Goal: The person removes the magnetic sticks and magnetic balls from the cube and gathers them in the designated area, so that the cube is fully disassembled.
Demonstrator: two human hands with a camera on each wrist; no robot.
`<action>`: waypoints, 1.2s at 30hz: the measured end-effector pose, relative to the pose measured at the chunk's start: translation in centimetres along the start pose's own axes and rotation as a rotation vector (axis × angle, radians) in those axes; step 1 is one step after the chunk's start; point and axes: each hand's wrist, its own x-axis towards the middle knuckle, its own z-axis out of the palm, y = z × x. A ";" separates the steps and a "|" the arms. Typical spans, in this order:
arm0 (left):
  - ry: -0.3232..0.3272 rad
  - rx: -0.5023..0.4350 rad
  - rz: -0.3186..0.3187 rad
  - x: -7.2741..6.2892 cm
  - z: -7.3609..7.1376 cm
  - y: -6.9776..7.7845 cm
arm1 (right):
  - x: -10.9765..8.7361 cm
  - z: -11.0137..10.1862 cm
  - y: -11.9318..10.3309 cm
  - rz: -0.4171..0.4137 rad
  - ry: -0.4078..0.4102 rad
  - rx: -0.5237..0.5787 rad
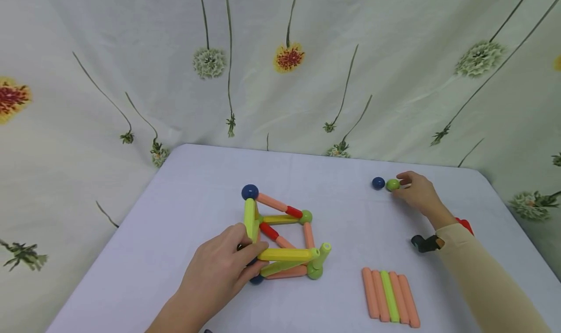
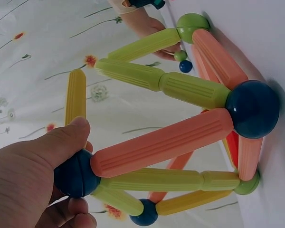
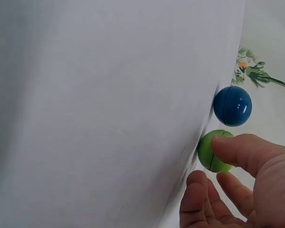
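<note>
Ribbed plastic rod frame (image 1: 280, 235) with glossy ball joints sits clamped in the left grip (image 1: 223, 269); right grip (image 1: 416, 192) pinches a smooth green ball (image 1: 392, 184) on the pale tabletop (image 1: 197, 187).

In the head view the left hand (image 1: 223, 269) covers the near left corner of the rod-and-ball frame (image 1: 282, 235), so the blue ball (image 2: 76, 173) it grips shows only as a sliver there. The right hand (image 1: 416, 192) hides part of the green ball (image 1: 392, 184). The bench (image 1: 197, 187) is cut off by the bottom edge, and both forearms too.
</note>
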 end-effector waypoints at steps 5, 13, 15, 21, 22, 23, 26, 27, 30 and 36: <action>-0.009 0.003 -0.008 0.0 0.0 0.0 | -0.5 -0.2 0.1 0.030 0.060 -0.011; -0.007 -0.002 -0.002 0.1 0.2 0.2 | -4.6 0.1 -2.5 -0.100 0.226 -0.058; 0.004 -0.003 0.004 0.1 0.2 0.2 | -6.3 0.5 -4.3 -0.217 0.178 -0.074; 0.013 0.001 0.008 0.0 0.1 0.0 | -11.0 2.8 -8.8 -0.512 -0.178 -0.038; 0.010 0.003 0.005 0.0 0.1 0.0 | -11.6 3.3 -9.2 -0.543 -0.245 -0.024; 0.006 0.004 0.003 0.0 0.1 0.0 | -12.2 3.8 -9.6 -0.567 -0.308 -0.009; 0.000 0.007 -0.002 0.1 0.1 -0.1 | -13.6 5.1 -10.5 -0.614 -0.438 0.045; -0.001 0.007 -0.004 0.1 0.1 -0.1 | -13.9 5.5 -10.7 -0.628 -0.458 0.063; -0.004 0.010 -0.008 0.1 0.1 -0.1 | -14.6 6.4 -11.3 -0.684 -0.462 0.122; -0.010 0.003 -0.016 0.1 0.1 -0.1 | -15.6 6.8 -11.7 -0.765 -0.407 0.195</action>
